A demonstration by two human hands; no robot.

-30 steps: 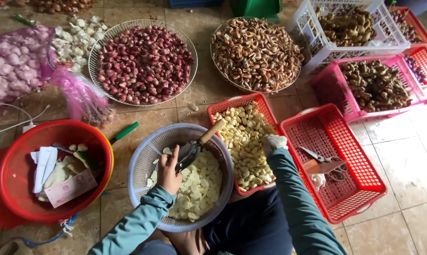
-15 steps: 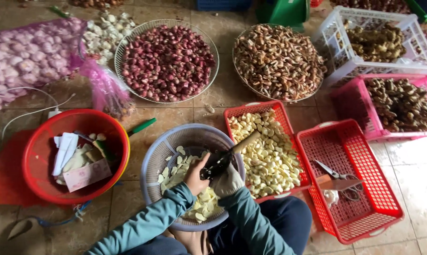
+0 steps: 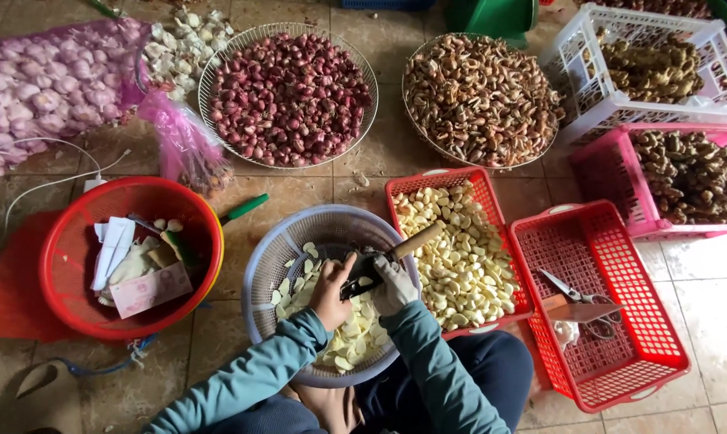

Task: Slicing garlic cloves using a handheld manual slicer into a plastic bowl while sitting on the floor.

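Observation:
My left hand (image 3: 332, 291) and my gloved right hand (image 3: 393, 285) meet over a grey-lilac colander (image 3: 269, 265) holding sliced garlic (image 3: 349, 336). The right hand grips a knife with a wooden handle (image 3: 414, 241) and a dark blade (image 3: 359, 280). The left hand pinches something small at the blade; it is hidden by the fingers. Both sleeves are teal. To the right stands a red basket of peeled garlic cloves (image 3: 460, 257).
A red bowl (image 3: 70, 241) with papers and scraps sits left. Wire baskets of shallots (image 3: 287, 88) and brown roots (image 3: 480, 96) lie ahead. A red crate (image 3: 621, 354) with scissors (image 3: 577, 293) is right; pink and white crates of ginger beyond. Bagged garlic (image 3: 34, 96) far left.
My right hand came from the peeled-clove basket to the colander and joined the left hand at the knife. The view shifted slightly.

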